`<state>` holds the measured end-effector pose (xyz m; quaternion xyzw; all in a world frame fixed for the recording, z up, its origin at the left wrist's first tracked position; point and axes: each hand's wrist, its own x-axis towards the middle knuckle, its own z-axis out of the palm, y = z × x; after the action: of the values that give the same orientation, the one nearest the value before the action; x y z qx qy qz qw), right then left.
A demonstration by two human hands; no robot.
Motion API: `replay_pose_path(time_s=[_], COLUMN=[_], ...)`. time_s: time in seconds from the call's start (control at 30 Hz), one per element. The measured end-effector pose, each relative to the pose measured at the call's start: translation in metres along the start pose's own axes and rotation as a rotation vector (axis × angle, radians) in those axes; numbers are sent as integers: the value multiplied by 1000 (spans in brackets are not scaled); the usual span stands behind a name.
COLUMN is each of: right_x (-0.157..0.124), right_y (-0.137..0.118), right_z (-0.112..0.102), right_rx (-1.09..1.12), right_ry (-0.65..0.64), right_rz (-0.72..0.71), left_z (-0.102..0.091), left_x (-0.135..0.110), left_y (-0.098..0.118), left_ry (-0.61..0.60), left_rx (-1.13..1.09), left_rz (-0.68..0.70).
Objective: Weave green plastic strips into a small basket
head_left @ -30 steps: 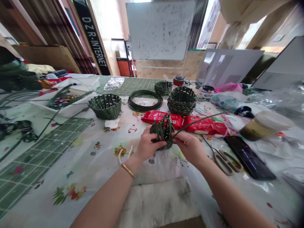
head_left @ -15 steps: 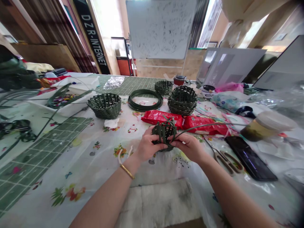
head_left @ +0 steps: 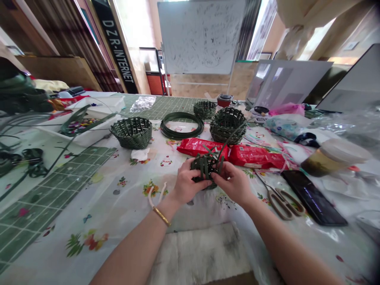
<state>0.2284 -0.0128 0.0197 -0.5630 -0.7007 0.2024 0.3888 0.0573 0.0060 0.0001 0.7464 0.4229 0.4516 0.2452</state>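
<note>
A small dark green woven basket point(head_left: 204, 168), with loose strip ends standing up from it, is between my hands over the flowered table cover. My left hand point(head_left: 188, 180) is closed round its left side, thumb across the front. At the basket's right side, the fingers of my right hand point(head_left: 233, 180) pinch a long thin green strip point(head_left: 228, 139), which rises up and to the right past the red packets. Where the strip enters the weave is hidden by my fingers.
Behind are red packets point(head_left: 255, 156), a coil of green strip point(head_left: 181, 135) and finished-looking baskets point(head_left: 132, 132). To the right lie scissors point(head_left: 286, 204), a black phone point(head_left: 314, 197) and a plastic tub point(head_left: 334, 156). A folded cloth point(head_left: 198, 255) lies in front.
The long strip has swung from lying out to the right to pointing upward. My right hand has shifted slightly, its fingers more curled at the basket. My left hand keeps its hold.
</note>
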Motion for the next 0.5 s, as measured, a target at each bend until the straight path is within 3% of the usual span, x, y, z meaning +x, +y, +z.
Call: replay_pose_path(time_s=[0.13,0.3,0.4,0.5], right_x=[3,2,3,5], right_y=[4,17,21,21], right_z=[-11,-17,-9,-1], right_rx=[129,634,841,794], right_ry=[-132,-294,-219,-38], right_rz=[-35,-6,67,233], left_z=[-1,-3,-4,-3], left_x=[0,2,3,3], left_y=[-1,-5,-7,-9], left_ry=[1,-19,-8,-5], left_rx=[-6,-82,-111,-121], left_rz=[-13,-34,-41,-57])
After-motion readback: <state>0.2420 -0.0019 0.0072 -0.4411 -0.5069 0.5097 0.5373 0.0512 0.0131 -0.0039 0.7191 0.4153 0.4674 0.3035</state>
